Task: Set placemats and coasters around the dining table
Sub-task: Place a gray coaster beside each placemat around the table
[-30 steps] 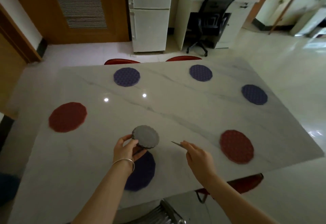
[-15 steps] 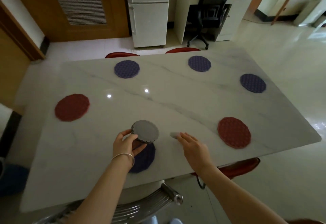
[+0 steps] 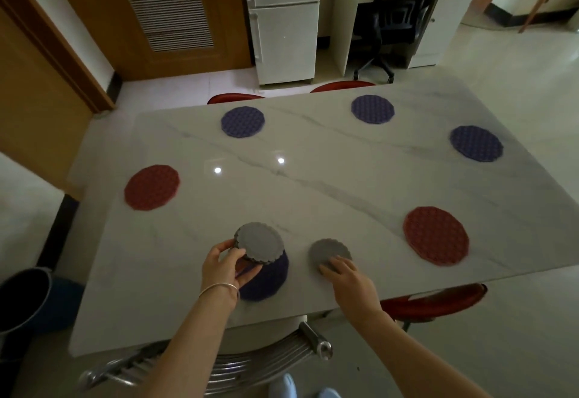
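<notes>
Resting flat on the marble table (image 3: 313, 159), a single grey coaster (image 3: 329, 252) lies at lower centre of the frame, with the right hand (image 3: 351, 278) spread low over its near edge, fingertips (image 3: 332, 266) touching it. Just left of it, the left hand (image 3: 224, 267) grips a stack of grey coasters (image 3: 258, 242), thumb and fingers curled around its side, above a dark purple placemat (image 3: 269, 278) near the table's front edge. Three more purple placemats (image 3: 242, 121) sit across the upper part of the frame. One red placemat (image 3: 152, 187) lies at middle left, another red one (image 3: 435, 234) at lower right.
</notes>
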The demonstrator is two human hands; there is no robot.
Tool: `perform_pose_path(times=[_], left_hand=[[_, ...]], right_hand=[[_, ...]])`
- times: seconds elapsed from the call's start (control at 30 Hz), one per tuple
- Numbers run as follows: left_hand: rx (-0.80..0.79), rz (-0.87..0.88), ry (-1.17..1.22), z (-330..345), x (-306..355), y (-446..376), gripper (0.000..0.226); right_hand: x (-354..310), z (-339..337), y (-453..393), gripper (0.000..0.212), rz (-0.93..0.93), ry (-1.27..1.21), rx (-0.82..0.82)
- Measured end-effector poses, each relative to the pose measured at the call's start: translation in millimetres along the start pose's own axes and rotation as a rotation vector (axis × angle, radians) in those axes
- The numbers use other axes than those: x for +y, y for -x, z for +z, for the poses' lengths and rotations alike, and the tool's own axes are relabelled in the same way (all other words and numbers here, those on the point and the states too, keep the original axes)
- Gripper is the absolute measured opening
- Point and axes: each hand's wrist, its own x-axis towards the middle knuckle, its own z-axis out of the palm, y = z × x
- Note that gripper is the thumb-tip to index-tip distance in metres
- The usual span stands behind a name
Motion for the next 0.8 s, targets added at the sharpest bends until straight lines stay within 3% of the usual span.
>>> perform_pose_path(times=[0.1, 0.27, 0.47, 0.6, 0.8], left_hand=[[-0.017, -0.005, 0.002, 2.1, -3.7, 2.4, 0.023], [-0.033, -0.017, -0.008, 1.0, -4.8, 0.5, 0.026], [-0.107, -0.016, 0.006, 14.5, -0.4, -2.7, 0.022], [-0.202, -0.022, 0.034, 38.3, 4.3, -4.5, 0.031], [-0.416, -0.025, 0.013, 86.5, 12.5, 3.4, 0.032]], right_hand=[[4.7, 12.6, 1.0, 0.05, 0.009, 0.006, -0.11], [4.8, 14.2, 4.3, 0.047, 0.01, 0.015, -0.134], [-27.8, -32.6, -26.1, 0.042, 0.069, -0.293, 0.229], [-52.5, -66.2, -54.7, 0.059, -0.042, -0.286, 0.154], [-36.4, -105.0, -64.9, 0.039, -0.07, -0.279, 0.171]])
